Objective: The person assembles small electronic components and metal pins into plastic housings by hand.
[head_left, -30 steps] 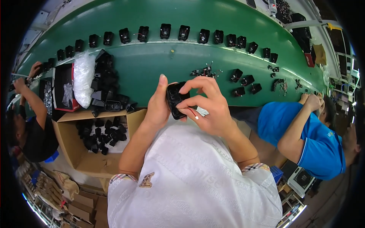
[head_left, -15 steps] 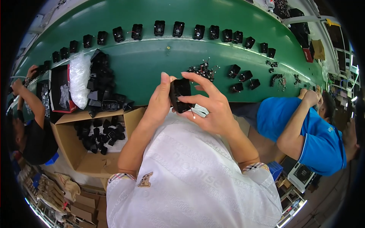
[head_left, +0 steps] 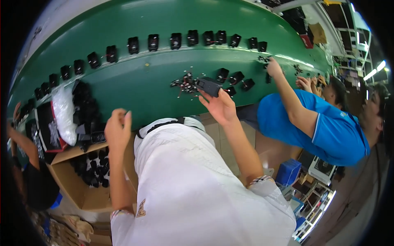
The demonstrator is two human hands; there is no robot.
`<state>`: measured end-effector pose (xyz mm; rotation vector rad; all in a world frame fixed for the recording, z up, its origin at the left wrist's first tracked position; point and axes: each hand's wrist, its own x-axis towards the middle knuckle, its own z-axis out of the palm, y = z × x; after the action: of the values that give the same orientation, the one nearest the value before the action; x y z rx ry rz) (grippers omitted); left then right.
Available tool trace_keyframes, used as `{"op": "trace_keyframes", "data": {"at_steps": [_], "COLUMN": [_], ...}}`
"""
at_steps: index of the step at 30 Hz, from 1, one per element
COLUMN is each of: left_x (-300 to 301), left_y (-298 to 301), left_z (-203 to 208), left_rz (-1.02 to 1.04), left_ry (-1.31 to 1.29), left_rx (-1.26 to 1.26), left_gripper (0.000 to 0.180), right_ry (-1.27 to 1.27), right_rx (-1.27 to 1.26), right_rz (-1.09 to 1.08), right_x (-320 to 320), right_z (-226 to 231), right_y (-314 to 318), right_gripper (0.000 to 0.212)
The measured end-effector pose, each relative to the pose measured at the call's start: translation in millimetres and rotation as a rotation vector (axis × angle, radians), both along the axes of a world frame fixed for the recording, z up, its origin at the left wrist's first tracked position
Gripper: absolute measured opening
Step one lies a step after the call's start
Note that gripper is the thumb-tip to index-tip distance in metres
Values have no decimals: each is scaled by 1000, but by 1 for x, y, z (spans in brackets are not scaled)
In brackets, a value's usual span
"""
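Observation:
My right hand (head_left: pixel 222 108) holds a black plastic housing (head_left: pixel 210 86) between thumb and fingers, over the green bench. Just left of that housing lies a pile of small black wired parts (head_left: pixel 185 84) with white connector tips. My left hand (head_left: pixel 117 130) is raised near the bench's front edge, fingers loosely curled and thumb apart, with nothing visible in it. To its left is a heap of black housings (head_left: pixel 84 104). Several finished-looking black units (head_left: pixel 237 77) with wires stand beyond and right of my right hand.
A long row of black units (head_left: pixel 175 41) runs along the green bench (head_left: pixel 152 90). At left are a clear plastic bag (head_left: pixel 64 117) and an open cardboard box (head_left: pixel 92 201) holding black parts. A person in a blue shirt (head_left: pixel 287 119) works at right; another person's arm (head_left: pixel 25 143) shows at far left.
My hands have separated: the right has carried the black housing forward beside the wired parts, and the left has let go and moved left. The view has shifted; the blue-shirted person now reaches over the bench.

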<state>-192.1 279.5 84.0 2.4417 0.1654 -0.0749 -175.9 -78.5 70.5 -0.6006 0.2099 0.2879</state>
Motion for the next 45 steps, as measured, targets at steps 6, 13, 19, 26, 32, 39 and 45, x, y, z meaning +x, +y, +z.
{"op": "trace_keyframes", "data": {"at_steps": [6, 13, 19, 26, 32, 39, 45], "left_x": [-48, -54, -51, -35, -13, 19, 31], "left_y": [44, 37, 50, 52, 54, -20, -48], "left_z": [-30, -67, -86, -75, -71, -51, -22], "left_rz": [-182, -203, -190, -196, -1, 61, -10], "left_ry": [139, 275, 298, 245, 152, 675, 801], "left_rx": [594, 703, 616, 498, 172, -1001, -1296], "left_gripper": [43, 58, 34, 27, 20, 24, 29], "right_ry": [-460, -281, -224, -221, -135, 113, 125], "right_rx": [-1898, -2235, -2270, -2345, -1792, -1932, -1745], "right_rz": [-344, 12, 3, 43, -244, 261, -1], "right_x": [65, 104, 112, 103, 61, 42, 26], "right_z": [-16, -77, -94, -90, -59, -97, -110], "right_y": [-118, -195, -187, -181, -97, -15, -30], "right_gripper": [34, 30, 34, 33, 15, 39, 35]}}
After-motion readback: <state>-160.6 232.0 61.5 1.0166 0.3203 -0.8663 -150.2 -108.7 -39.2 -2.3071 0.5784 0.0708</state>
